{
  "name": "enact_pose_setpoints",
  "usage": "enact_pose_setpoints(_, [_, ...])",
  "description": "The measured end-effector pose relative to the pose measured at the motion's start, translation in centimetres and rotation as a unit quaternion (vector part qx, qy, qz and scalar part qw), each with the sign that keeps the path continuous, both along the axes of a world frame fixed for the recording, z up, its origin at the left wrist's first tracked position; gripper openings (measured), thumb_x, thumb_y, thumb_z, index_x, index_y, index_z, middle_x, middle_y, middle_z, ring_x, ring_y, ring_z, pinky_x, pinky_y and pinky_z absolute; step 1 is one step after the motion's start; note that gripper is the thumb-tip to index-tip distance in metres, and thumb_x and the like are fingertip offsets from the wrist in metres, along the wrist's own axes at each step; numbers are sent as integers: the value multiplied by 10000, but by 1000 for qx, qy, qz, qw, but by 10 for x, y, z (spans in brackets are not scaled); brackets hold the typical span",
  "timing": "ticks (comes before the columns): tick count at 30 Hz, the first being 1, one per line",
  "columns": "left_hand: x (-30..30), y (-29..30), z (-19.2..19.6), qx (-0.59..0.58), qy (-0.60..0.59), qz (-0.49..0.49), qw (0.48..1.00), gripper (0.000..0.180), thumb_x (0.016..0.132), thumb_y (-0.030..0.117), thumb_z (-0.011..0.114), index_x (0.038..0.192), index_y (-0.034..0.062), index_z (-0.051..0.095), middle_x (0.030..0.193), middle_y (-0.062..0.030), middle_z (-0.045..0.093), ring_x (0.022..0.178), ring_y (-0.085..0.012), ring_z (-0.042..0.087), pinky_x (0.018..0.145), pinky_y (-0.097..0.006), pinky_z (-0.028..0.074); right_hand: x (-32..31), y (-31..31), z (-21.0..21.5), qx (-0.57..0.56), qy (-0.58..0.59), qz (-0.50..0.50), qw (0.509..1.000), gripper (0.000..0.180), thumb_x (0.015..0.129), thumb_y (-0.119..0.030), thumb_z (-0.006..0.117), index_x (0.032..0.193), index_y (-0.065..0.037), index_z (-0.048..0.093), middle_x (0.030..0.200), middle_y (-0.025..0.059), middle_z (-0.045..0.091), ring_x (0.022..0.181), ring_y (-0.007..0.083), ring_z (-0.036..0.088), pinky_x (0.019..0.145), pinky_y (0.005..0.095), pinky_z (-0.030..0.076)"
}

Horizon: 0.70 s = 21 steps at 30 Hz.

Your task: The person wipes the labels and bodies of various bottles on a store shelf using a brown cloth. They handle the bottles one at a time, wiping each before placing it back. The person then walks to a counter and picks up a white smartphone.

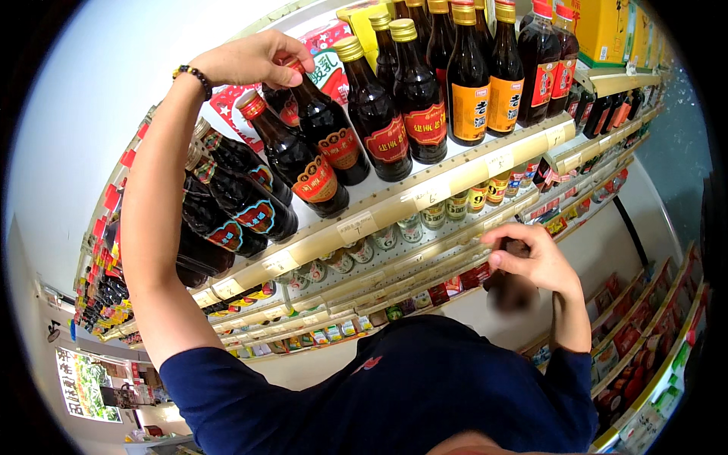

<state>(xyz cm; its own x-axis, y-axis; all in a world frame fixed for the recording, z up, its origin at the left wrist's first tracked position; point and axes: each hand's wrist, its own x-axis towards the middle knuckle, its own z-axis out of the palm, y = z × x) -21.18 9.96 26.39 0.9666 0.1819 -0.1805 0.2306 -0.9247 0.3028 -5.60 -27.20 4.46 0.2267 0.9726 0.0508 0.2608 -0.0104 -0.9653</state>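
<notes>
- Nearest, at the bottom middle of the frame, the person's dark blue sleeves are filling the view, and both arms are reaching up from there
- The right hand, at the middle right, is curling its fingers by the edge of a lower shelf; I cannot tell if it is holding anything, because a blurred dark patch is sitting just under it
- The left arm, with a bead bracelet, is stretching to the upper left of the frame
- The left hand is pinching the red cap of a dark bottle that is standing in the front row on the top shelf
- That bottle is touching more dark bottles on both sides, some with red caps and some with gold caps
- To do this well, I think the hand should be sliding lower and holding the bottle's neck, not just the cap, because glass is heavy and slippery
- Moving slowly and straight should be keeping the neighbour bottles from tipping
- The right hand could be coming up to hold the bottle's bottom
- Farther off, at the upper right, yellow boxes are sitting high up, and small jars are lining the shelf below
</notes>
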Motion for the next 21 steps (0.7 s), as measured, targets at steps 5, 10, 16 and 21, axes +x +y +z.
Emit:
enact_pose_setpoints(5, [6,-9,-2,15,-29,22,999,351,845,180,638,1144,43,517,845,-20,579,751,-89,547,672,-231,496,-13,48,67,14,-102,45,994,219,811,-140,638,983,-8,613,700,38,600,633,91,538,592,258,444])
enact_pose_setpoints(10, [-26,-29,3,131,-80,120,981,697,783,555,613,1175,-11,507,851,-101,589,749,-142,561,672,-274,476,-25,103,137,133,-287,62,947,268,758,-196,633,916,20,625,811,167,654,769,257,641,709,326,487])
enact_pose_setpoints(16, [-75,-48,-40,184,-180,102,961,598,768,399,687,1159,-9,492,965,-131,606,895,-221,575,786,-309,461,-36,178,207,47,-530,66,844,426,751,-254,662,1038,52,584,961,208,633,902,279,619,810,346,468])
enact_pose_setpoints(21, [-72,-56,-52,9,-241,182,953,404,775,134,688,1101,8,484,889,-75,592,773,-149,555,727,-279,465,-66,249,223,22,-682,-1,731,394,682,-198,695,1026,-12,642,943,175,654,857,293,626,746,378,484])
